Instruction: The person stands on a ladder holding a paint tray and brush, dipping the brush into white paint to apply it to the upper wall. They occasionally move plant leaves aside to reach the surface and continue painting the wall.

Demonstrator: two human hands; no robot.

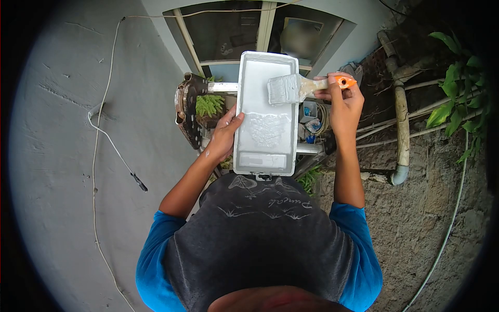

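Note:
A rectangular paint tray, coated in whitish-grey paint, is held in front of my chest. My left hand grips its left edge, with the thumb on the rim and the other fingers hidden beneath. In my right hand is a wide paint brush, its handle orange at the end. The paint-covered bristles point left and lie over the upper right part of the tray; whether they touch its surface I cannot tell.
Behind the tray is a metal ladder. A grey wall with a hanging cable fills the left. At right are a pipe, thinner pipes, a leafy plant and a rough wall. A window stands ahead.

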